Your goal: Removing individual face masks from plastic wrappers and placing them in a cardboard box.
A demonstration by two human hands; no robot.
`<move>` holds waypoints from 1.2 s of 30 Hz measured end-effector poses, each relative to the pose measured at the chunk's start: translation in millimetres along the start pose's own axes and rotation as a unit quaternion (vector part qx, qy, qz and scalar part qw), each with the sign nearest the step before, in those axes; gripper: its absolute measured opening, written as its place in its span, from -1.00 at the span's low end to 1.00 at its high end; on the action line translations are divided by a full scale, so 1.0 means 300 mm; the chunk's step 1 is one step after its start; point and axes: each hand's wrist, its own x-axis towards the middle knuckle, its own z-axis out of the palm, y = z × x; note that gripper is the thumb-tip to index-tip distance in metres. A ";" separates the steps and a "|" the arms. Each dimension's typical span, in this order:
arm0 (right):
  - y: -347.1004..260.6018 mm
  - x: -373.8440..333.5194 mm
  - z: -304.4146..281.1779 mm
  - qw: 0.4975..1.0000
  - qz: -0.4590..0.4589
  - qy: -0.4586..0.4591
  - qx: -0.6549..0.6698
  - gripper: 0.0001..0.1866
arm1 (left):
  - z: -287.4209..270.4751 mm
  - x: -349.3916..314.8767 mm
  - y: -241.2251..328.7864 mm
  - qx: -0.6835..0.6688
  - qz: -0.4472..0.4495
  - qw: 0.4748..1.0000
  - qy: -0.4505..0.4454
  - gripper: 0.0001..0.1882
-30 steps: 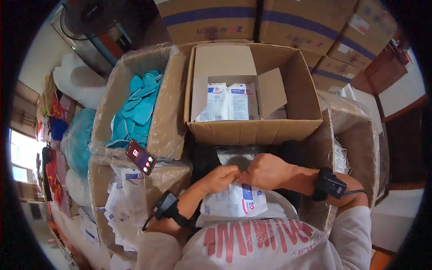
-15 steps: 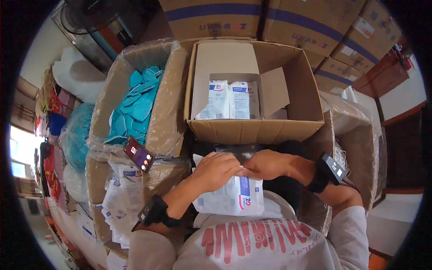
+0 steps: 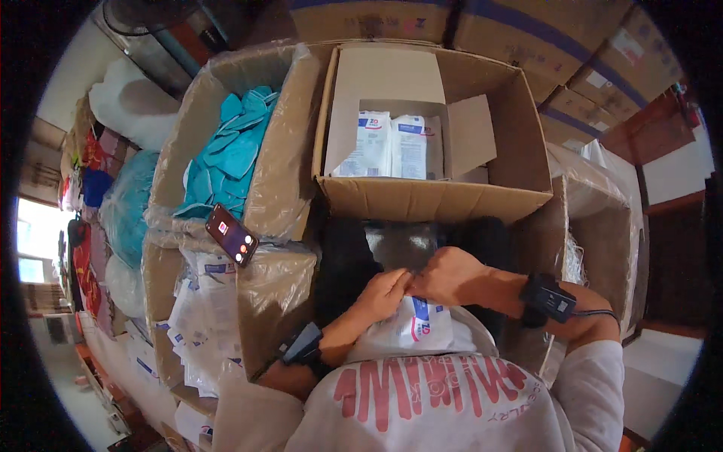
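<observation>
Close to my body, a white packet [image 3: 416,328] with blue and red print hangs at my lap, its lower part against my shirt. The fingers of my left hand [image 3: 385,292] are closed on its upper edge. Right beside them, my right hand [image 3: 450,276] has its fingers curled at the same edge, and the two hands meet there. The fingertips and the packet's top edge are partly hidden. Beyond the hands, similar upright packets [image 3: 410,147] stand in an inner carton [image 3: 380,71] inside a larger brown box [image 3: 437,200].
Teal folded masks [image 3: 230,154] fill a plastic-lined box at the left. A lit phone [image 3: 232,235] rests on that box's near edge. Below it, another lined box holds flat white pouches [image 3: 199,316]. An open box [image 3: 599,226] stands at right; stacked cartons [image 3: 520,45] stand behind.
Both hands have drawn the packet nearer my body, and less of its front shows. My left hand no longer lies across its upper part. The boxes sit higher in the picture.
</observation>
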 end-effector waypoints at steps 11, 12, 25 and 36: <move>-0.048 -0.029 0.026 0.992 0.016 -0.121 -0.029 -0.86 | 0.079 -0.015 -0.081 0.047 -0.001 0.999 0.005 -0.77; -0.057 -0.025 0.023 0.989 0.023 -0.144 -0.023 -0.86 | 0.073 -0.011 -0.082 0.044 -0.009 0.999 -0.015 -0.75; -0.139 -0.025 0.046 0.992 0.032 -0.126 0.004 -0.88 | 0.078 -0.007 -0.082 -0.009 -0.105 0.994 -0.018 -0.51; -0.197 -0.093 0.028 0.998 0.019 0.064 0.005 -0.80 | 0.091 0.038 -0.169 -0.018 -0.135 0.989 0.052 -0.51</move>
